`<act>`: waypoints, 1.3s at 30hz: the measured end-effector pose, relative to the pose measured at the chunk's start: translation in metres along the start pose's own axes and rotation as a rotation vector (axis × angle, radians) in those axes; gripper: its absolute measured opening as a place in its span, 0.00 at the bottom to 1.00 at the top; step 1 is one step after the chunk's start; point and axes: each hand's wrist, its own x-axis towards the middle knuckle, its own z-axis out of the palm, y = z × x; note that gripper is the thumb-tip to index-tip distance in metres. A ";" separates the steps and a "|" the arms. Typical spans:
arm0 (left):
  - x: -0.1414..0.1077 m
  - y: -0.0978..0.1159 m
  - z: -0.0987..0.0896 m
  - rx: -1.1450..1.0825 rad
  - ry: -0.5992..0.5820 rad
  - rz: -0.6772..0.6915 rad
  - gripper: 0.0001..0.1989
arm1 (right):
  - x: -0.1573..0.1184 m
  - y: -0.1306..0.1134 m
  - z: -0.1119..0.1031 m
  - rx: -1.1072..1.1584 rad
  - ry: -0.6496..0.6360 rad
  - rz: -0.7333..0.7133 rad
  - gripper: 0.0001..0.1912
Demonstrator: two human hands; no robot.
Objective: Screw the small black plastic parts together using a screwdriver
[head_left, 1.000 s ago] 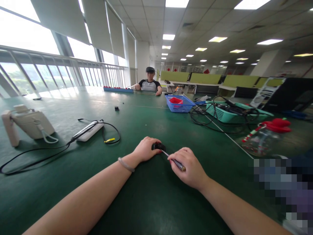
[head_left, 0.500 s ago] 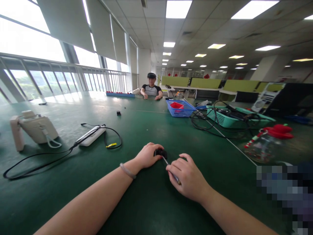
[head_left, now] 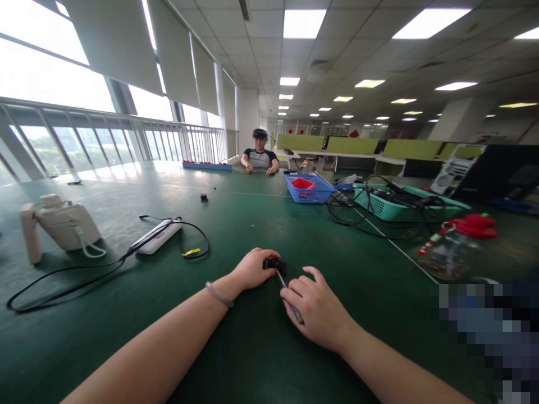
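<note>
My left hand (head_left: pixel 252 268) is closed round a small black block-like part (head_left: pixel 275 265) on the green table (head_left: pixel 227 224), its fingers along the far and near sides. What the part is exactly cannot be made out. A slim metal-shafted screwdriver (head_left: pixel 298 316) is pinched in my right hand (head_left: pixel 314 306), between thumb and fingers, with the index finger raised. The shaft slants up and left, and its tip meets the near side of the black part. My right palm hides some of the handle.
To the left lie a white power bank-like box (head_left: pixel 159 235) with a black strap and a beige bottle (head_left: pixel 69 224). A blue basket (head_left: pixel 309 193), a teal basket (head_left: pixel 379 205) with cables and a red-lidded jar (head_left: pixel 452 252) stand right. Another person (head_left: pixel 260 157) sits at the far end.
My right hand has shifted slightly left and the screwdriver stands a little steeper against the black part. The left hand keeps its hold.
</note>
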 end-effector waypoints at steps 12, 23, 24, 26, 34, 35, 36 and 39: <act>-0.002 0.000 0.000 0.005 -0.018 0.005 0.23 | -0.001 0.005 -0.001 0.005 0.061 0.003 0.09; -0.002 0.003 0.000 0.025 -0.017 0.029 0.26 | -0.001 0.008 -0.001 0.010 0.135 0.041 0.09; -0.002 0.002 0.001 0.024 -0.017 0.026 0.26 | -0.001 0.008 -0.001 0.007 0.140 0.049 0.09; -0.002 0.001 0.002 0.023 -0.017 0.023 0.27 | -0.001 0.009 -0.001 0.001 0.146 0.063 0.09; -0.001 -0.003 0.003 0.044 -0.033 0.074 0.27 | -0.001 0.015 0.000 0.003 0.181 0.125 0.09; -0.001 -0.003 0.003 0.048 -0.038 0.073 0.27 | -0.001 0.015 0.000 0.010 0.187 0.137 0.09; -0.001 -0.002 0.003 0.052 -0.042 0.074 0.27 | -0.001 0.016 0.000 0.019 0.193 0.148 0.08; -0.002 0.000 0.001 0.059 -0.056 0.089 0.24 | -0.001 0.019 0.001 0.062 0.231 0.204 0.08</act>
